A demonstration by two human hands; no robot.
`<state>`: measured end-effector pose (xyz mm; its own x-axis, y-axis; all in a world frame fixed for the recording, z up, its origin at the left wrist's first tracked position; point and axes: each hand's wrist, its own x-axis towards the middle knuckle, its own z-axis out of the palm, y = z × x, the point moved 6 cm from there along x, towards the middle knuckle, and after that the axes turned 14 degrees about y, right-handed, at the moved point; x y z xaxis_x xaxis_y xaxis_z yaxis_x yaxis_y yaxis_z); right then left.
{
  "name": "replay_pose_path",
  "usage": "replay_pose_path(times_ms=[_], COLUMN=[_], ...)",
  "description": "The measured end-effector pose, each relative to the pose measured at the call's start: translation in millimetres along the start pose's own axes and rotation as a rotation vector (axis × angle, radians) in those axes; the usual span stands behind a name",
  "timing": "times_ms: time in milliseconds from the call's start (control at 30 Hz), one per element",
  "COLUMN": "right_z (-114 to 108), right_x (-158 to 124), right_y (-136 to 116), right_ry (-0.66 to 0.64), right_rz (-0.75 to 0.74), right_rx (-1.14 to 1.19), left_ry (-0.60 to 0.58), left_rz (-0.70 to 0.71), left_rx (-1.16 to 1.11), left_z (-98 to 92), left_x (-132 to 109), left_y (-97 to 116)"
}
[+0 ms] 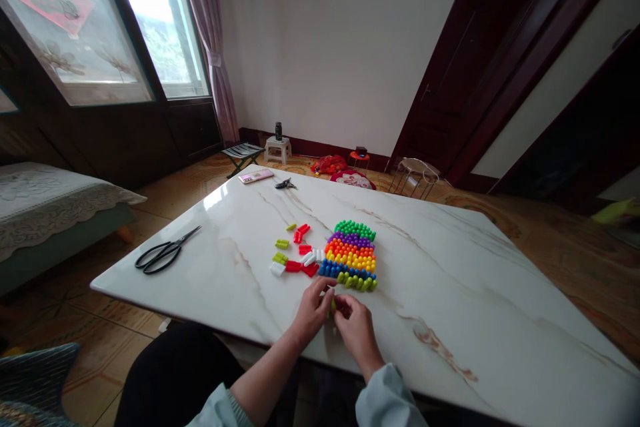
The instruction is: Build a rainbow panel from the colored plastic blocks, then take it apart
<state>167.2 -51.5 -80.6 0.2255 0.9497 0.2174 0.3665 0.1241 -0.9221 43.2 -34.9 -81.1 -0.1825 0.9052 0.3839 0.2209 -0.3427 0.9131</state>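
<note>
1. I am sitting at the near edge of a white, veined table (440,273); both my forearms are crossing that edge, pale sleeves showing below.
2. The broadest stretch of tabletop is spreading to my right, leaving my right arm room to move sideways.
3. On my left the room is narrowing: loose beads are lying beside the block, among them red beads (301,233), yellow-green beads (281,244) and a white bead (277,269).
4. Farther left, black-handled scissors (161,255) are lying near the table's left edge, blades pointing away from me; a phone (256,176) is resting by the far left corner, with a small dark tool (286,184) near it.
5. The bead block (350,248) is lying just beyond my hands, its bands running green, purple, orange, yellow, blue and, nearest me, yellow-green.
6. My left hand (316,303) is bending inward, its fingers narrow, the tips near the block's near left corner.
7. My right hand (353,320) is facing it, fingers curling and nearly together.
8. A small yellow-green piece (332,307) is showing between my fingertips; I cannot tell which hand is gripping it.
</note>
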Motion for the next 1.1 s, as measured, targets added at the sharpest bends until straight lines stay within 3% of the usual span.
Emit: replay_pose_path(times_ms=[167,367,800,967,1100], right_z=[-11,-4,2,-4,0], right_x=[9,13,10,6,5], right_y=[6,20,28,16,8], right_ry=[0.192,0.208,0.194,0.239,0.191], right_rz=[0.009,-0.027,-0.075,-0.213,-0.287], right_rx=[0.004,0.02,0.071,-0.053,-0.093], left_ry=[0.082,0.033,0.256,0.187,0.114], left_rz=[-0.014,0.08,0.026,0.06,0.061], left_rx=[0.013,0.074,0.247,0.273,0.279], left_z=[-6.0,0.9,-6.8,-4.4,-0.8], left_x=[1,-1,0,-1,-2], left_y=[1,2,-10,-4,-4])
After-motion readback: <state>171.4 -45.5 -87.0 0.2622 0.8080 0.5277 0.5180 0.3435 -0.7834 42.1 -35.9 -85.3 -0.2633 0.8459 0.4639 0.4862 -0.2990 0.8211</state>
